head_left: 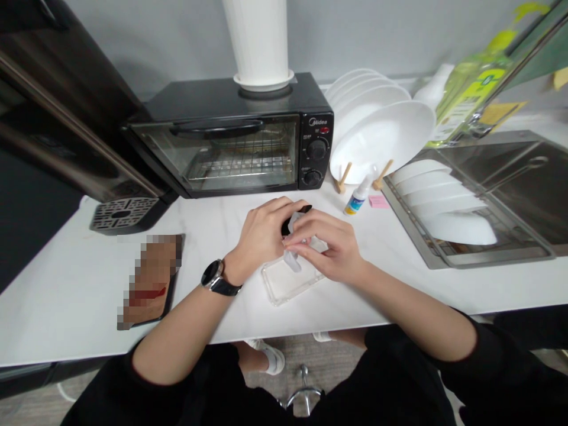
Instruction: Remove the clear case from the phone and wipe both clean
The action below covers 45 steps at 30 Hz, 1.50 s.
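My left hand [268, 231], with a watch [213, 276] on its wrist, is curled around a dark, flat-looking object [286, 227]; most of it is hidden, so I cannot tell its kind. Pressed against it is my right hand [331, 242], its thumb and fingertips pinching a thin, whitish wipe [291, 260] whose loose end hangs down. Beneath both hands a clear phone case [284, 290] lies on the white counter. A small spray bottle [357, 198] with a blue and yellow label stands beyond my right hand.
A black toaster oven [231, 154] stands at the back, with a white pot [261, 41] on top. White plates [381, 136] lean in a rack beside it. Bowls [444, 201] sit at the sink [523, 195]. A phone-like slab [153, 284] lies left, near a drip tray [122, 214].
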Motion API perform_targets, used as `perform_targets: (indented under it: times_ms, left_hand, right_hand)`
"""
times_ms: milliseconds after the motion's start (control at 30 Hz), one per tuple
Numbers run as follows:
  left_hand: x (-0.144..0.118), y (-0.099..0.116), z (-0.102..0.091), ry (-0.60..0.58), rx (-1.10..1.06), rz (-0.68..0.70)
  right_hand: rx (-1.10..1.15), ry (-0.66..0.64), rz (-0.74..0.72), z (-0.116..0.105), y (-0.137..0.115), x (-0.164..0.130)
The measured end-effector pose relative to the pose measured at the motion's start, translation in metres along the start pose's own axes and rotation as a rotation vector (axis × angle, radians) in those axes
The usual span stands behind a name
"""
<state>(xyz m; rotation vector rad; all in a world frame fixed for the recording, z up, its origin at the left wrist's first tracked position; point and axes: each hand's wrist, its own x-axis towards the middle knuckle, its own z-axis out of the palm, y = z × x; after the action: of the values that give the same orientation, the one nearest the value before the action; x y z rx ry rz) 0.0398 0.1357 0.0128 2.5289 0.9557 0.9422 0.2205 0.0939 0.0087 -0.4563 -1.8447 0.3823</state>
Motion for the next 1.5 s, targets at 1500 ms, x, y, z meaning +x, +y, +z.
perform_targets:
  times_ms: [1500]
  left_hand:
    - [-0.001, -0.001, 0.004, 0.049, 0.057, 0.092]
  right_hand:
    - [0.057, 0.256, 0.359, -0.013, 0.021, 0.004]
